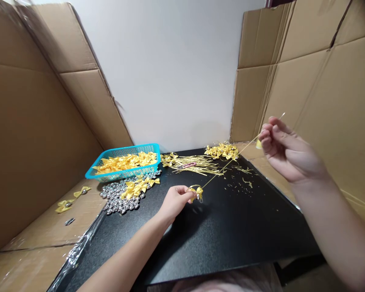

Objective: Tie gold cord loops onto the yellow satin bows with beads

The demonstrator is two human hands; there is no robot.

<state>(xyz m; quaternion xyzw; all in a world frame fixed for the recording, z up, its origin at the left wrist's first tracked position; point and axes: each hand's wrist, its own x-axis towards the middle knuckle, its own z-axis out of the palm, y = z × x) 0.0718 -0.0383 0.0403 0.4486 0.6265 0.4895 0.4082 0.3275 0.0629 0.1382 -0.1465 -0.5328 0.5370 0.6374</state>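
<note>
My left hand [179, 198] pinches a small yellow ribbon bow [197, 193] with a silvery piece on it, just above the black table. From the bow a thin yellow cord [222, 170] runs taut, up and to the right. My right hand [287, 150] is raised at the right, its fingers closed on the cord's far end. A short pale tip of the cord sticks out above those fingers. Part of the bow is hidden behind my left fingertips.
A blue basket [93, 175] of yellow bows stands at the back left of the black table [231, 235]. Silver beads [118, 198] lie before it. Cut yellow cords [197, 165], pink-handled scissors [187, 165] and a bow pile [222, 151] lie farther back. Cardboard walls [337, 89] flank both sides.
</note>
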